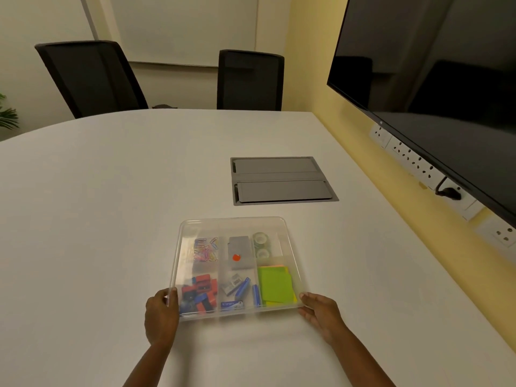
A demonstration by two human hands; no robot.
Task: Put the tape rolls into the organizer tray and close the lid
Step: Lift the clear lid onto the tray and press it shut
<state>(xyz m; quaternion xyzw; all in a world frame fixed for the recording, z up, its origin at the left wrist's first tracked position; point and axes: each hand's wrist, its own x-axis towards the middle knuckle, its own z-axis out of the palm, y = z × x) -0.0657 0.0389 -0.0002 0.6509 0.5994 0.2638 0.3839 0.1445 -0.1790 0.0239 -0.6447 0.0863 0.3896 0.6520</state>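
A clear plastic organizer tray [290,248] sits on the white table in front of me, with a clear lid [234,226] lying over it. Two tape rolls [261,245] lie one behind the other in the far right compartment, seen through the lid. My left hand [161,317] grips the lid's near left corner, thumb on top. My right hand [318,312] holds the near right corner, fingers along its edge. Other compartments hold coloured paper clips, a grey box with a red dot, binder clips, blue pens and green sticky notes.
A grey cable hatch [282,180] is set into the table [97,219] behind the tray. Two black chairs [92,76] stand at the far edge. A large dark screen [432,79] hangs on the yellow wall at right, above wall sockets [407,155].
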